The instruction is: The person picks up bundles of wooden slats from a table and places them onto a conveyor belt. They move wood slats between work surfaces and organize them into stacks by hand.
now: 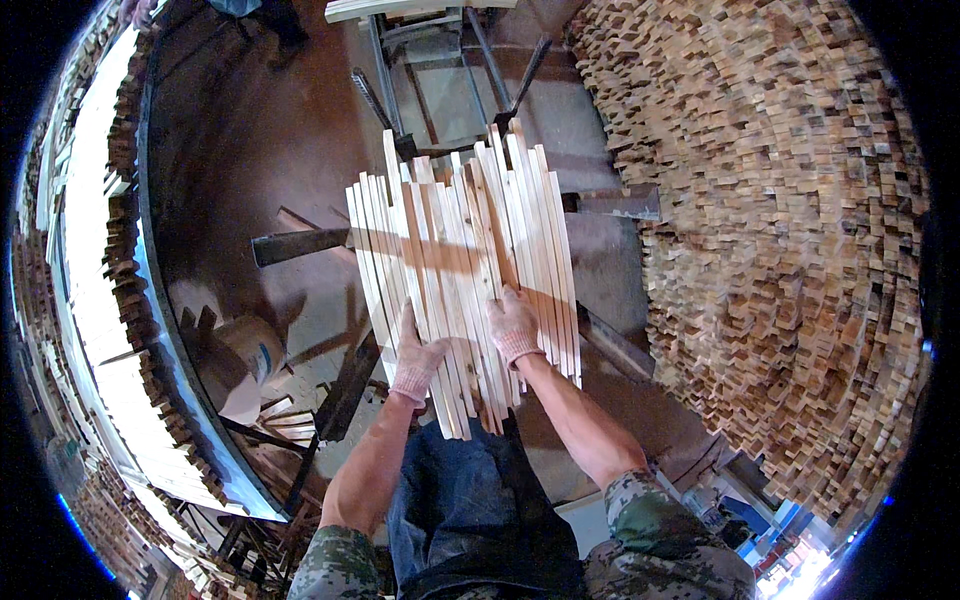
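A row of pale wooden strips (440,230) lies side by side in front of me, their ends uneven. Both my hands wear light knitted work gloves. My left hand (417,358) rests on the near left part of the row, with its thumb spread away from the stretched fingers. My right hand (514,322) is closed around strips just right of the middle; its fingertips are partly hidden. Some strips stick out farther at the far end, and a few reach nearer to my dark apron (470,510).
Dark metal arms (300,246) extend from under the strips. Beyond them stands a metal frame (430,60) with more strips on top. A tall stack of wood pieces (770,220) fills the right side. At left is a long, brightly lit stack (100,260), with a pale round container (250,350) nearby.
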Demonstrator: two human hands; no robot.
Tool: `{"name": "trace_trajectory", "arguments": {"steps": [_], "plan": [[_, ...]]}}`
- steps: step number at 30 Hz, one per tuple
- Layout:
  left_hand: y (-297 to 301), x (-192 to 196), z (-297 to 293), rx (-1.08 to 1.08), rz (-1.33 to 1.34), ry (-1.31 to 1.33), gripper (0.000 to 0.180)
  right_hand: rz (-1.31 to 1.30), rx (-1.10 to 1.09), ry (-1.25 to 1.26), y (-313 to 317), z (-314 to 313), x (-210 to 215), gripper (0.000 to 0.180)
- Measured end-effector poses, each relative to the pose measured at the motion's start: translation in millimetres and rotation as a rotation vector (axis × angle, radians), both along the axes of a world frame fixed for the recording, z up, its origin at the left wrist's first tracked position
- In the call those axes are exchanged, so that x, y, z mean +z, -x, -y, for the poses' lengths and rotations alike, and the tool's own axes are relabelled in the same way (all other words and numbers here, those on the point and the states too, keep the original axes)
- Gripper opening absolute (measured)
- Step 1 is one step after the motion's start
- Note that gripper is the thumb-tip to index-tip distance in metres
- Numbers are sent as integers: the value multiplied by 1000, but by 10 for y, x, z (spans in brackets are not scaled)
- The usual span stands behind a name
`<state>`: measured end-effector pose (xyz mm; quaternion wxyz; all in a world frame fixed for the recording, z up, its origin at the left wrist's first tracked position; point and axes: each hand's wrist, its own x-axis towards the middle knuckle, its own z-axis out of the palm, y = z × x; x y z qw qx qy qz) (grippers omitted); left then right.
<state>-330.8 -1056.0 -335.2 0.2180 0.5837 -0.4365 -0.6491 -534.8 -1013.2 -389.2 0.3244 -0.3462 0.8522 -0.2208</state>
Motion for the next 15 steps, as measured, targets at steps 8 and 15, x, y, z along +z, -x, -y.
{"name": "trace_trajectory", "arguments": {"steps": [8, 15], "plan": [[-88, -395, 199, -224, 303, -129, 47, -5, 275, -335, 88, 73, 701, 64], [103, -235, 145, -152, 296, -18, 48, 226, 186, -431, 8, -451, 897, 59]]}}
